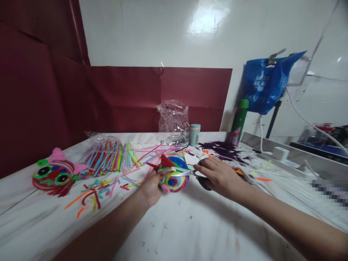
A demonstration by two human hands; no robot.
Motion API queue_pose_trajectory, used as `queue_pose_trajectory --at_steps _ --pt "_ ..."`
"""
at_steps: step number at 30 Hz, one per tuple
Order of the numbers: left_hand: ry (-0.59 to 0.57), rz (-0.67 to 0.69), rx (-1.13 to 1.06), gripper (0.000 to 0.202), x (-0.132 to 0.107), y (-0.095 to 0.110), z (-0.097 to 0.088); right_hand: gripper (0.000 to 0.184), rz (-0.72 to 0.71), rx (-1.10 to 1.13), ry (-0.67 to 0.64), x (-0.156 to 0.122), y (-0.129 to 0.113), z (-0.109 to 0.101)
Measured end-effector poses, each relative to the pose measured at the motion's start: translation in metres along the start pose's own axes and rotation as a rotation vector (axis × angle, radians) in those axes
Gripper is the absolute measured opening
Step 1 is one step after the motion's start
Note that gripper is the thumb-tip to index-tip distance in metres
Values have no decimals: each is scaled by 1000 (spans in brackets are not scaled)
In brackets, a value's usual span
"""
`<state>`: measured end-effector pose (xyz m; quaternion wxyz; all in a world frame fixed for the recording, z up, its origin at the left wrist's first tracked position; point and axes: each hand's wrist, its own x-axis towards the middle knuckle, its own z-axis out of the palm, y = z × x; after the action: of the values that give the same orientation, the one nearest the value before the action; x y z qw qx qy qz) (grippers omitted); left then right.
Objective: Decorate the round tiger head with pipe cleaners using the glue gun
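Observation:
My left hand (153,186) grips a round ornament of coiled pipe cleaners (178,182) by its left side, just above the table. Blue, yellow, green and pink rings show on it, with red pointed pieces (166,161) at its top. My right hand (214,174) is closed round the black handles of a pair of scissors (187,173). Their silver blades, a little apart, point left across the front of the ornament. Whether the blades touch it I cannot tell. My left fingertips are partly hidden behind the ornament and blades.
A finished-looking pipe-cleaner face (54,174) lies at far left. Cut pipe-cleaner bits (95,192) and a bagged bundle of coloured pipe cleaners (104,157) lie beside it. Behind stand a pale green canister (195,135) and a green spray can (239,121). Purple strips (225,151) lie at right.

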<state>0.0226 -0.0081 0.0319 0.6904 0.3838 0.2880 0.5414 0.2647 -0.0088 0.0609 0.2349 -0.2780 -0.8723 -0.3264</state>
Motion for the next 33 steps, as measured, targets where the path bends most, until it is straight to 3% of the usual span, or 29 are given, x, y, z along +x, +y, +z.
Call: queue_pose_trajectory --at_steps 9,18,33 --pt "64 -63 39 40 -5 -4 8 37 -64 -24 -70 12 -9 -9" --pt "52 -50 10 37 -7 -5 7 28 -91 -10 -127 15 -9 -15" --pt "20 -31 20 40 -6 -8 6 20 -219 -84 3 20 -3 -14"
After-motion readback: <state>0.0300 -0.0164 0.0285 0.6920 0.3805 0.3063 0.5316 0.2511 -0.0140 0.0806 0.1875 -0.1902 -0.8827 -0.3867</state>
